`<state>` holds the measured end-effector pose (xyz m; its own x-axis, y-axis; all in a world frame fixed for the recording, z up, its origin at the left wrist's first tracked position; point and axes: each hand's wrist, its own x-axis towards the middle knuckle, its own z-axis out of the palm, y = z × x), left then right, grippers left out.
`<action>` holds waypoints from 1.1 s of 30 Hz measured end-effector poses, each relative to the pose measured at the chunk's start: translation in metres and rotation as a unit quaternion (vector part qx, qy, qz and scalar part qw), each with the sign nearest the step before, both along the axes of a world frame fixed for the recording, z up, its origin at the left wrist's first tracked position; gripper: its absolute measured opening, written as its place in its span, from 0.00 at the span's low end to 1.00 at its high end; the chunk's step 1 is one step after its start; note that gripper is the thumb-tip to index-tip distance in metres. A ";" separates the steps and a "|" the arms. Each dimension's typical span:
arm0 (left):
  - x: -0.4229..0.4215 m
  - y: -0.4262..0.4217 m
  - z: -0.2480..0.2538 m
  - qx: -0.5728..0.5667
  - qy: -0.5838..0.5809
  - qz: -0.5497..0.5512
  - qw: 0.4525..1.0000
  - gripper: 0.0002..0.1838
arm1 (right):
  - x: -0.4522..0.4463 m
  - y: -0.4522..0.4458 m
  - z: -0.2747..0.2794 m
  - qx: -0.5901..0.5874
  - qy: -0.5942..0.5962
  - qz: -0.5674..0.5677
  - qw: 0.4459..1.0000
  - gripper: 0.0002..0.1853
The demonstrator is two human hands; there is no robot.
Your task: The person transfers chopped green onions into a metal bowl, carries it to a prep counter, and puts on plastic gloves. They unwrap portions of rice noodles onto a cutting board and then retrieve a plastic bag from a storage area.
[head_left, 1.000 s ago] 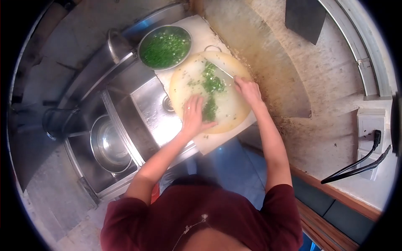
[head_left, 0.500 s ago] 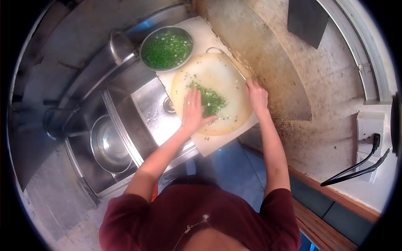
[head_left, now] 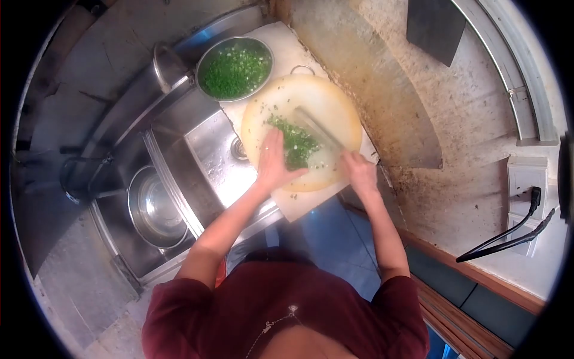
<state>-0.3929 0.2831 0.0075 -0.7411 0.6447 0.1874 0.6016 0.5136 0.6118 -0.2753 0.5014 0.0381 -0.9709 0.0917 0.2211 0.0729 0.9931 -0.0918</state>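
Lying between left hand [head_left: 275, 164] and right hand's knife [head_left: 320, 128]: chopped greens [head_left: 299, 145].

The scene is moderately lit, dimmed toward the upper left; strong white glare is thrown back by the sink [head_left: 212, 149]; the knife [head_left: 321, 129] is smeared by blur; a milky haze is spread over the cutting board [head_left: 336, 110]; straight edges are bowed, and the corners are blacked out.

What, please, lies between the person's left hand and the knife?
In the head view, a pile of chopped greens lies there on the round board, between the left hand and the knife.
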 end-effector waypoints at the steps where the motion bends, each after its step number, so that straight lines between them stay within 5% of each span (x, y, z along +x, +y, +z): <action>1: 0.002 -0.001 0.000 -0.006 0.013 -0.007 1.000 0.61 | 0.003 0.008 0.001 0.009 -0.006 -0.045 0.999 0.13; 8: 0.003 0.007 0.000 -0.020 0.039 -0.008 0.999 0.62 | 0.028 -0.044 -0.007 0.052 -0.040 -0.071 0.995 0.14; 13: -0.001 0.011 -0.003 -0.032 0.049 -0.009 0.998 0.61 | 0.037 -0.058 0.002 -0.181 0.041 -0.124 0.975 0.10; 14: -0.004 0.011 -0.003 -0.036 0.058 -0.007 0.998 0.60 | 0.044 -0.046 -0.012 -0.260 0.099 -0.148 0.949 0.10; 16: -0.015 0.015 -0.004 -0.040 0.071 0.013 0.997 0.58 | 0.059 -0.036 0.003 -0.582 0.065 -0.290 0.756 0.10; 20: -0.033 0.023 -0.013 -0.037 0.031 0.035 0.998 0.52 | 0.095 -0.031 -0.017 -0.739 0.051 -0.294 0.604 0.06; 33: 0.004 0.037 -0.013 0.138 -0.047 0.119 0.982 0.48 | 0.012 -0.142 -0.023 -0.785 0.038 -0.267 0.558 0.07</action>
<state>-0.3890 0.3199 -0.0054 -0.8868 0.3860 0.2541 0.4191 0.4401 0.7941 -0.2635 0.3599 0.0149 -0.7061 0.5015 -0.4999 0.2572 -0.4762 -0.8409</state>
